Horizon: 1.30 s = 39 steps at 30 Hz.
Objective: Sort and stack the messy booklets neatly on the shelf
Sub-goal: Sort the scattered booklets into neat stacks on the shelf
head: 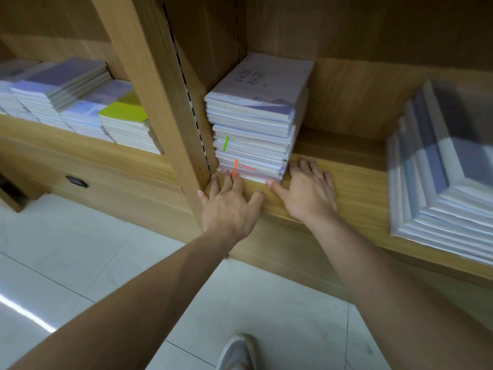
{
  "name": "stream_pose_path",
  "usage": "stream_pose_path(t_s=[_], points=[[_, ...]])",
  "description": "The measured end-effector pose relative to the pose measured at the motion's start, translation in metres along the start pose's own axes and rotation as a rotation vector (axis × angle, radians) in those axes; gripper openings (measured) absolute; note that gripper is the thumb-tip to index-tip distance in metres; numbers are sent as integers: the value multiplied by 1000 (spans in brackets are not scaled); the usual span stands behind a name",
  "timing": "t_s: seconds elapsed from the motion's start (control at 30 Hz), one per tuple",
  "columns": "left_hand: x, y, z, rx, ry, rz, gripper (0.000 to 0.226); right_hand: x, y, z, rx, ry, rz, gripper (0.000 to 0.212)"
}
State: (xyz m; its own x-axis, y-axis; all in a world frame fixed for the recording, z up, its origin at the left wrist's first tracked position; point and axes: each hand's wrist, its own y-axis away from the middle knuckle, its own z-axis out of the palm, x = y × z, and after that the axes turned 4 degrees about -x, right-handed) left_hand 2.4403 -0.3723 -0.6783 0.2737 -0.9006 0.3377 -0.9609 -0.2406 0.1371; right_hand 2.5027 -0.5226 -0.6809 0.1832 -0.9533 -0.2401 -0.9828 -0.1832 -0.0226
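Observation:
A tall stack of white and lilac booklets (256, 121) stands on the wooden shelf (354, 188), pushed against the upright divider at its left. Green, orange and pink tabs stick out of its front edge. My left hand (229, 204) lies flat with straight fingers, the fingertips touching the bottom front edge of the stack. My right hand (309, 190) rests flat on the shelf board, its fingers along the stack's lower right side and its thumb at the front corner. Neither hand holds anything.
A second, fanned-out pile of booklets (442, 182) sits at the right end of the same shelf, blurred. Stacks with purple and yellow-green covers (80, 102) fill the left bay. The wooden divider (160, 102) separates the bays. Tiled floor and my shoe (237, 353) lie below.

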Motion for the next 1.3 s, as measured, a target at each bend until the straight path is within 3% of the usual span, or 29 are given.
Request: stream_pose_path(t_s=[0.77,1.03,1.13,1.3], points=[[-4,3,9,60,-5,31,79,0,0,3,56,-56,12,65],[4,0,4,-16,-14,-9,80,-3,1,2,73,-66,16,63],[0,6,-4,-17,6,33,80,-4,8,-3,57,-104,-3,72],[0,22,-10,84,92,158,87,-5,17,-22,97,-365,-6,92]])
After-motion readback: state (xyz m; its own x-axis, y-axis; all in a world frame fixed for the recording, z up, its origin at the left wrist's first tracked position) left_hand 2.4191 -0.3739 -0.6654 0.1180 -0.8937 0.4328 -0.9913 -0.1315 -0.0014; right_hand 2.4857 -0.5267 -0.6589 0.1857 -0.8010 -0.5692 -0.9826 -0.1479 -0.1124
